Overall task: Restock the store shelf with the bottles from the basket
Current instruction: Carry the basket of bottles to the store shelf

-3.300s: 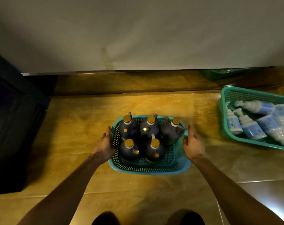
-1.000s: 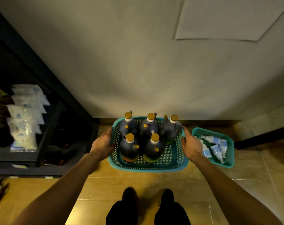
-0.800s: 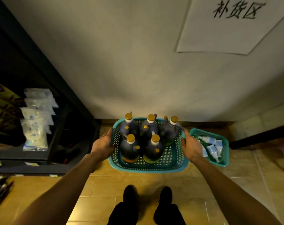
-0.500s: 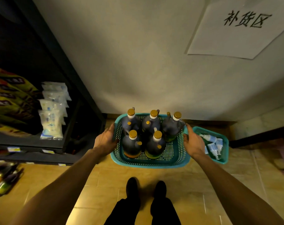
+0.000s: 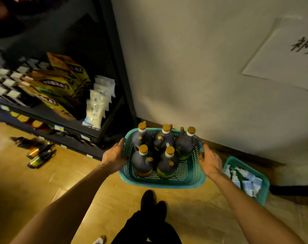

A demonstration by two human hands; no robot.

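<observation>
A teal perforated basket (image 5: 185,180) is carried off the floor in front of me. Several dark bottles with gold caps (image 5: 142,161) stand upright inside it, in two rows. My left hand (image 5: 114,156) grips the basket's left rim and my right hand (image 5: 210,162) grips its right rim. The dark store shelf (image 5: 65,118) stands at the left, with yellow bags and white packets on it.
A second teal basket (image 5: 262,194) with white and blue pump bottles sits on the floor at the right, by the wall. Several bottles (image 5: 39,155) lie on the floor before the shelf. A paper sign (image 5: 290,55) hangs on the wall. My dark shoes (image 5: 153,201) are below the basket.
I have lifted the basket from the floor and stood up. The view has turned left, so the shelf now fills the left side and the basket sits right of centre.
</observation>
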